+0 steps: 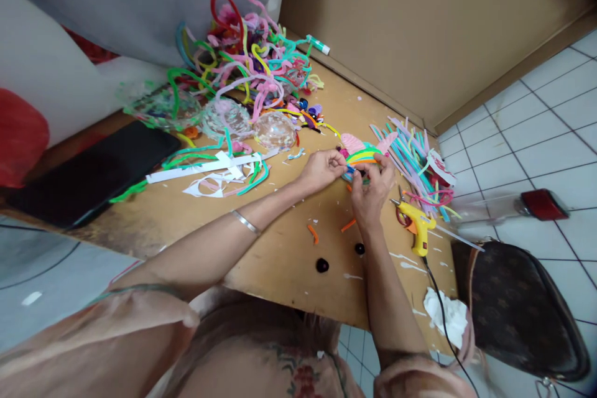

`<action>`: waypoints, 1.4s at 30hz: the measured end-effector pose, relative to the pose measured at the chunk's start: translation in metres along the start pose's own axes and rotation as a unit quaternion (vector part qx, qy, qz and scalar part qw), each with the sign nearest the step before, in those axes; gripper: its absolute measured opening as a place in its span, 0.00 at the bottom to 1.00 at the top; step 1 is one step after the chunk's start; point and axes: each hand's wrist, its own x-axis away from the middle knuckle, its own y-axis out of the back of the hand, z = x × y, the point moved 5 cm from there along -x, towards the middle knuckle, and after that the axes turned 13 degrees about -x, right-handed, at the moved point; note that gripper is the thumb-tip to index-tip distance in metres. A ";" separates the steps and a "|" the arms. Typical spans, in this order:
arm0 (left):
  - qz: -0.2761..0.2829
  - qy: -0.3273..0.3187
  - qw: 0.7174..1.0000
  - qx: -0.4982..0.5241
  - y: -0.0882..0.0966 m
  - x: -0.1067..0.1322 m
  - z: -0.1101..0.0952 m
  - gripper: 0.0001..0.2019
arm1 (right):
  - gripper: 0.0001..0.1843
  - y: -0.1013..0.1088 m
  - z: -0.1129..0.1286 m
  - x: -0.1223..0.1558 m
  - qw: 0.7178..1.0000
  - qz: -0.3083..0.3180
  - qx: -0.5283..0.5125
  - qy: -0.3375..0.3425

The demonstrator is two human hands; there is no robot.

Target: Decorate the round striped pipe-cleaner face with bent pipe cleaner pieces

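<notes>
Between my two hands is a rainbow-striped pipe cleaner piece [366, 154], with green, yellow, orange and blue strands side by side. My left hand [324, 169] is closed in a pinch at its blue end, on the left. From the right side, my right hand [374, 189] grips the piece with thumb and fingers, hiding its lower part. Pink ribbed shapes [351, 142] show just behind it; whether they are joined to it I cannot tell. Near my right wrist lies a yellow glue gun [418, 227] on its side, its cord running toward me.
A tangled heap of pipe cleaners [252, 62] fills the back left, by clear plastic domes [275, 130]. Paper scraps [219, 168] and a black phone-like slab [102, 174] lie left. Straight pipe cleaners [410, 155] lie right. A brown bag [522, 311] stands beside the table [280, 249].
</notes>
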 end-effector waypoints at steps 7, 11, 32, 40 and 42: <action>-0.034 -0.001 0.999 -0.013 -0.003 0.005 0.005 0.02 | 0.08 -0.003 -0.002 -0.001 0.999 -0.014 -0.040 -0.004; -0.045 0.012 0.999 -0.021 -0.003 0.007 0.004 0.02 | 0.07 -0.003 -0.002 -0.001 0.999 -0.010 -0.052 0.003; -0.068 0.048 0.994 0.070 0.000 0.009 0.014 0.08 | 0.03 -0.007 -0.005 -0.003 0.999 -0.011 -0.035 0.003; -0.045 0.028 0.996 0.067 -0.004 0.006 0.016 0.11 | 0.04 -0.006 -0.005 -0.003 0.998 -0.014 -0.054 0.003; -0.049 0.019 0.997 0.058 -0.003 0.007 0.013 0.10 | 0.04 -0.006 -0.006 -0.003 0.999 -0.009 -0.049 0.001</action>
